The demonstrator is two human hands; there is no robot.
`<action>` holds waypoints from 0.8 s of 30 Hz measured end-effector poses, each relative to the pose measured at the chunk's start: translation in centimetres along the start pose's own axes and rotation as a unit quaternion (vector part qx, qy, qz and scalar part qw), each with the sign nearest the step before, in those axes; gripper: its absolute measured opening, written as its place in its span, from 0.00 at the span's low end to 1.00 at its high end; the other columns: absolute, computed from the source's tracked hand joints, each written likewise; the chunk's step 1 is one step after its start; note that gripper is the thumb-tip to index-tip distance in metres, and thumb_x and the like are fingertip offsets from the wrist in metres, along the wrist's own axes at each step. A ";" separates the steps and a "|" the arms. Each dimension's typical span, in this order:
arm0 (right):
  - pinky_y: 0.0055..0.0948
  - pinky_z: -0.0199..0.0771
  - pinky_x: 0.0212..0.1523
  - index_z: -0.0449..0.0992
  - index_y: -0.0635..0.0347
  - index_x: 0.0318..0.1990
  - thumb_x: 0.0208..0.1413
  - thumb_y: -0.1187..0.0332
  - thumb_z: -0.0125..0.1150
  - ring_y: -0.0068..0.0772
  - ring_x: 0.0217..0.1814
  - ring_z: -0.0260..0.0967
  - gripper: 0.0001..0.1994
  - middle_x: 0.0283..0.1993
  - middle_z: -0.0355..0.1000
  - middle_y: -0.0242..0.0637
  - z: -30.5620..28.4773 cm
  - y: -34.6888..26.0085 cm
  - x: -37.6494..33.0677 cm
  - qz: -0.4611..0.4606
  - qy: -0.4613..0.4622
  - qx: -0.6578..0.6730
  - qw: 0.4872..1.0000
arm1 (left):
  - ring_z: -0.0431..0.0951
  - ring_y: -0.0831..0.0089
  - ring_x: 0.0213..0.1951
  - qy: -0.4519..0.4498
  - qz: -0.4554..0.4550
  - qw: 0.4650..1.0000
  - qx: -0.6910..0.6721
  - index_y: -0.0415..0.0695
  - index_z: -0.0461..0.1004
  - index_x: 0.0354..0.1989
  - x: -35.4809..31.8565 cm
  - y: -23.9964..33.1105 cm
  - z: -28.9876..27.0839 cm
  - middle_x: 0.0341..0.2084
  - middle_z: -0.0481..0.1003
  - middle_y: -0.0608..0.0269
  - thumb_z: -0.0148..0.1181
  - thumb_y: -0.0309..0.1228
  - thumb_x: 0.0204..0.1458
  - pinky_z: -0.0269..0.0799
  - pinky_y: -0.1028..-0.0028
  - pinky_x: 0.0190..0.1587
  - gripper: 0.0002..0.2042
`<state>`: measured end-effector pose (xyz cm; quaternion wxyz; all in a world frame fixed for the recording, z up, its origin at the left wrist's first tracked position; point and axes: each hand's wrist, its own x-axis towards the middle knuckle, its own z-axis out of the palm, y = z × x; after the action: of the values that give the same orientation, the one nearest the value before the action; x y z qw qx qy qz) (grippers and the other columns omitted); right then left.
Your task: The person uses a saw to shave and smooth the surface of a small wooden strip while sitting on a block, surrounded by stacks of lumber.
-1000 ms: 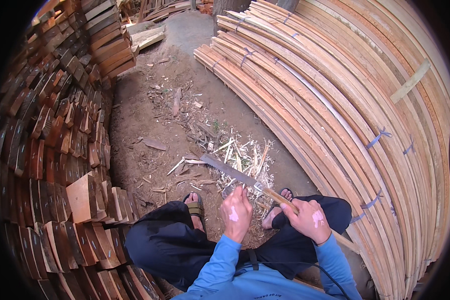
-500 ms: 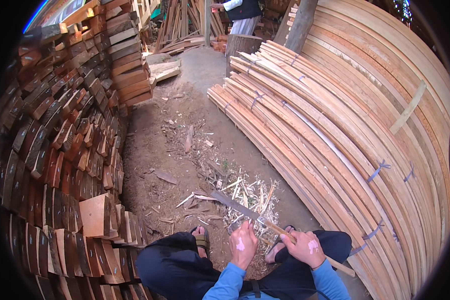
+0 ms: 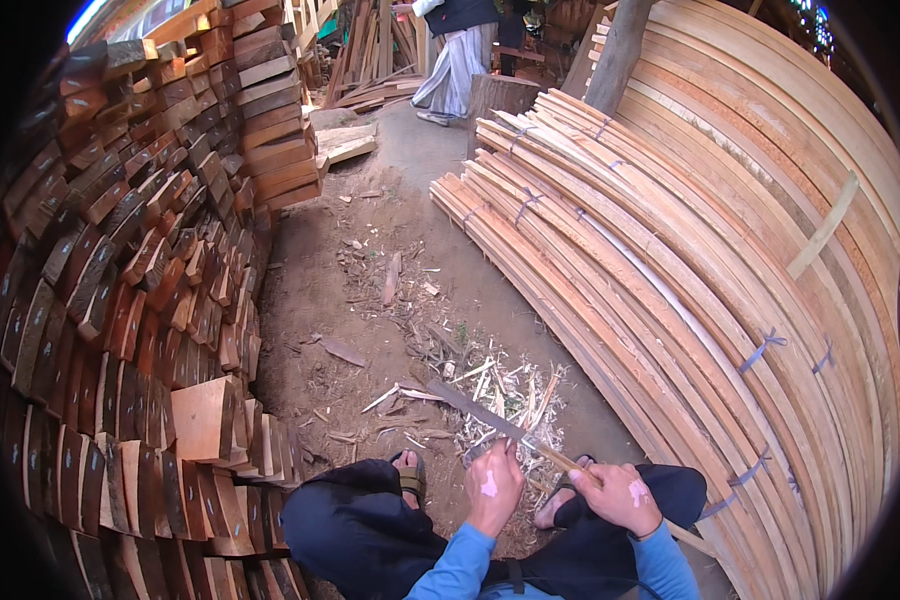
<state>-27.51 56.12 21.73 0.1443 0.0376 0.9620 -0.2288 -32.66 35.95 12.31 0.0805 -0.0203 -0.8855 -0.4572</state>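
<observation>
My right hand [image 3: 625, 497] is closed around the long wooden handle of a knife [image 3: 470, 404]. Its dark blade points up and to the left, over the shavings between my feet. My left hand [image 3: 493, 488] is closed just below the blade's base. Whatever its fingers hold is mostly hidden; only a small brownish bit shows above the fist. Pale wood shavings [image 3: 538, 400] and splinters lie heaped on the ground beyond both hands.
Bundled wooden strips [image 3: 610, 270] tied with bluish bands lie along the right. Stacked timber blocks [image 3: 120, 300] form a wall at left. A wooden post [image 3: 618, 60] and a stump [image 3: 500, 98] stand farther off. A person [image 3: 455, 60] in striped trousers is at the back.
The view has shifted slightly, so the scene sits lower and to the right. The person at the back shows down to the feet. My hands keep nearly the same hold.
</observation>
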 end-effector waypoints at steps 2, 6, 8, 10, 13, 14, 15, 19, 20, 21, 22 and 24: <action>0.57 0.76 0.41 0.80 0.62 0.29 0.69 0.45 0.57 0.67 0.34 0.76 0.27 0.27 0.76 0.58 -0.4 0.0 -0.3 0.008 -0.003 0.020 1.000 | 0.83 0.40 0.29 -0.007 0.001 1.000 0.002 0.36 0.81 0.40 -0.3 0.1 0.0 0.25 0.81 0.39 0.60 0.28 0.64 0.76 0.48 0.33 0.08; 0.57 0.78 0.43 0.82 0.61 0.31 0.67 0.41 0.59 0.66 0.36 0.78 0.28 0.27 0.77 0.56 -0.3 -0.1 -0.4 0.028 0.027 -0.023 0.999 | 0.82 0.39 0.28 -0.009 -0.010 1.000 0.001 0.36 0.79 0.35 -0.5 0.4 0.0 0.24 0.80 0.39 0.61 0.28 0.64 0.75 0.47 0.32 0.08; 0.55 0.80 0.45 0.83 0.60 0.32 0.66 0.40 0.60 0.65 0.38 0.80 0.28 0.29 0.79 0.55 0.4 0.3 0.0 0.034 0.042 -0.039 0.998 | 0.82 0.39 0.27 -0.010 -0.014 1.000 0.009 0.37 0.78 0.33 -0.2 0.0 0.4 0.24 0.80 0.39 0.61 0.28 0.64 0.75 0.47 0.32 0.09; 0.55 0.80 0.46 0.83 0.60 0.32 0.65 0.40 0.60 0.65 0.39 0.80 0.28 0.29 0.79 0.54 0.7 0.4 0.4 0.037 0.047 -0.038 0.997 | 0.82 0.39 0.27 -0.009 -0.018 1.000 0.009 0.37 0.78 0.32 -0.1 -0.3 0.7 0.24 0.80 0.39 0.60 0.28 0.64 0.75 0.47 0.32 0.09; 0.55 0.81 0.45 0.83 0.59 0.33 0.65 0.41 0.61 0.64 0.38 0.81 0.27 0.29 0.80 0.55 1.2 -0.1 0.7 0.030 0.059 -0.050 0.997 | 0.82 0.39 0.27 -0.002 -0.018 1.000 0.010 0.37 0.77 0.31 0.2 -0.7 1.0 0.24 0.80 0.39 0.60 0.28 0.64 0.75 0.47 0.32 0.09; 0.55 0.81 0.45 0.83 0.59 0.33 0.65 0.41 0.61 0.64 0.37 0.81 0.27 0.29 0.80 0.56 1.5 -0.3 0.6 0.028 0.064 -0.050 0.996 | 0.82 0.39 0.27 0.000 -0.017 1.000 0.010 0.37 0.77 0.31 0.3 -0.8 1.0 0.24 0.80 0.39 0.61 0.28 0.63 0.75 0.47 0.32 0.09; 0.55 0.81 0.44 0.83 0.59 0.33 0.65 0.42 0.61 0.63 0.37 0.81 0.26 0.29 0.79 0.56 1.8 -0.5 0.5 0.026 0.069 -0.051 0.996 | 0.82 0.39 0.27 0.001 -0.018 1.000 0.008 0.37 0.77 0.31 0.4 -0.9 1.0 0.25 0.80 0.39 0.60 0.28 0.64 0.76 0.47 0.32 0.09; 0.56 0.81 0.43 0.83 0.60 0.33 0.66 0.43 0.60 0.65 0.35 0.81 0.26 0.29 0.79 0.58 2.0 -0.9 0.7 0.017 0.078 -0.057 0.995 | 0.83 0.40 0.29 0.002 -0.026 1.000 0.007 0.37 0.78 0.33 0.5 -1.0 0.9 0.25 0.80 0.39 0.60 0.28 0.64 0.76 0.47 0.33 0.08; 0.56 0.81 0.43 0.83 0.61 0.34 0.67 0.43 0.60 0.66 0.36 0.81 0.26 0.29 0.80 0.57 2.3 -0.6 0.9 0.046 0.111 -0.070 0.990 | 0.83 0.40 0.29 0.001 -0.028 1.000 0.008 0.37 0.78 0.34 0.5 -0.9 0.9 0.25 0.80 0.39 0.60 0.28 0.64 0.76 0.47 0.33 0.08; 0.56 0.81 0.43 0.83 0.61 0.34 0.67 0.44 0.59 0.66 0.36 0.81 0.26 0.29 0.80 0.57 2.8 0.1 1.5 0.075 0.145 -0.082 0.983 | 0.83 0.40 0.29 -0.002 -0.014 1.000 -0.005 0.38 0.78 0.35 0.1 -0.4 1.0 0.25 0.80 0.39 0.59 0.28 0.64 0.76 0.47 0.33 0.07; 0.57 0.81 0.43 0.83 0.61 0.34 0.68 0.44 0.59 0.67 0.36 0.81 0.26 0.29 0.80 0.56 3.5 1.0 2.3 0.106 0.177 -0.093 0.974 | 0.83 0.40 0.30 -0.007 0.000 1.000 -0.017 0.38 0.79 0.37 -0.6 0.9 0.8 0.25 0.80 0.39 0.59 0.28 0.65 0.76 0.47 0.33 0.07; 0.60 0.79 0.44 0.82 0.63 0.34 0.70 0.44 0.57 0.69 0.37 0.79 0.27 0.29 0.80 0.55 1.9 3.2 3.2 0.102 0.183 -0.044 0.977 | 0.83 0.39 0.30 -0.012 0.016 0.999 -0.037 0.39 0.79 0.39 -0.2 1.1 0.2 0.26 0.80 0.38 0.58 0.29 0.66 0.76 0.46 0.34 0.07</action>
<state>-29.67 58.13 17.84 -0.0106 0.1702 0.9723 -0.1600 -32.40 36.77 13.09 0.0763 -0.0429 -0.8685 -0.4878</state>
